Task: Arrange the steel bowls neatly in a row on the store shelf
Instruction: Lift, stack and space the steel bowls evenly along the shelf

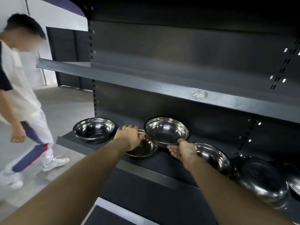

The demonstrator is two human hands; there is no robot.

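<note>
Right grip (181,151) pinches the raised bowl (167,130) by its near rim; left grip (129,138) clasps the shelf bowl (142,147). Lower the raised bowl level beside it, rims aligned.

Bare shelf (113,157) shows between the far-left bowl (94,130) and the bowl under the left hand (129,137); rightward, the tilted bowl (167,132), another bowl (212,157) and an upturned bowl (261,177) crowd together beneath the upper shelf (146,82)
</note>
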